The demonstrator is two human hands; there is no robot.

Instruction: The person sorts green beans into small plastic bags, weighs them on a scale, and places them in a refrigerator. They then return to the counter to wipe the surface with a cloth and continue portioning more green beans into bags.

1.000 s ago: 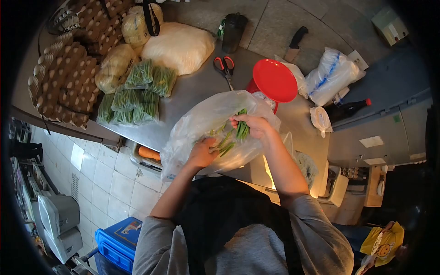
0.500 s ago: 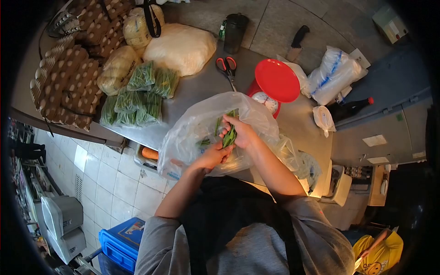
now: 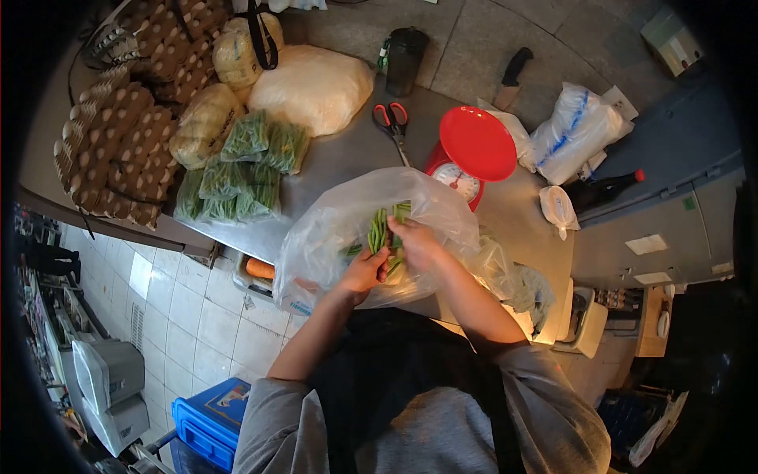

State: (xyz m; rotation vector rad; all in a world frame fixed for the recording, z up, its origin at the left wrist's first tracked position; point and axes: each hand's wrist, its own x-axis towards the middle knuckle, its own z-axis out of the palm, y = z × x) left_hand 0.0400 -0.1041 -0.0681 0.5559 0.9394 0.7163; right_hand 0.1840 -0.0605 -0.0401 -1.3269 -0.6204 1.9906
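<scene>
A large clear plastic bag lies spread on the metal table, its mouth open around both my hands. My left hand is closed on a bunch of green beans, which sticks up past its fingers. Close beside it, my right hand is curled around more green beans, the tips showing above the thumb; motion smears it a little. Other beans lie lower in the bag, partly hidden by the plastic and my hands.
Bagged green beans are piled at the left near egg trays and a big white sack. Scissors, a red scale, a knife and a dark bottle stand or lie beyond the bag.
My hands have moved slightly apart, and the bean bunch now stands upright at my left fingers. The bag's far edge has sunk, baring more of the scale dial. The yellow-shirted person has left view.
</scene>
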